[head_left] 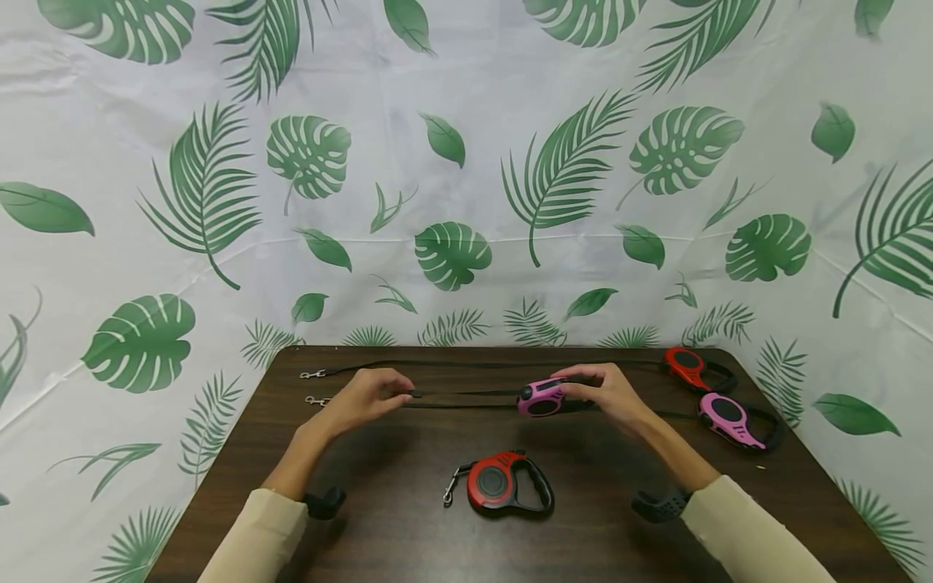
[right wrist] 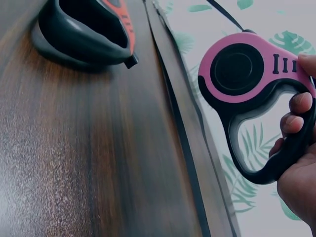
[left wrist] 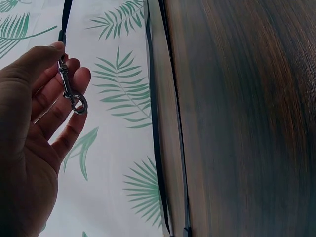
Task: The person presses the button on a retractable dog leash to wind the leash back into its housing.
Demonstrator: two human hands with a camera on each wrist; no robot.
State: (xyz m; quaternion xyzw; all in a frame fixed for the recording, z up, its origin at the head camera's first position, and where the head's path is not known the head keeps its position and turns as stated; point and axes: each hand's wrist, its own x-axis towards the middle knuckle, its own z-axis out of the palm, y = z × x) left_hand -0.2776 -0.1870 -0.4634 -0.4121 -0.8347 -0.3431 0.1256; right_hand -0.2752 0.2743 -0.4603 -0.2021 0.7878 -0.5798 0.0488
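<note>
My right hand [head_left: 608, 395] grips the black loop handle of a pink retractable dog leash [right wrist: 234, 66], fingers wrapped through the loop in the right wrist view. Its black strap runs out to the left, pulled straight between my hands above the table. At the other end, my left hand [head_left: 372, 398] pinches the strap beside the metal snap hook [left wrist: 69, 86] between thumb and fingers. The hook lies along those fingers in the left wrist view. Nearer to me, a red retractable leash [head_left: 491, 483] lies on the table, its own snap hook [head_left: 449, 491] at its left side.
At the back right of the dark wooden table [head_left: 408, 534] lie another red leash [head_left: 687, 366] and another pink leash [head_left: 725, 417]. Their straps stretch left across the table to snap hooks [head_left: 313, 374] at the far left. A leaf-patterned cloth [head_left: 466, 194] hangs behind.
</note>
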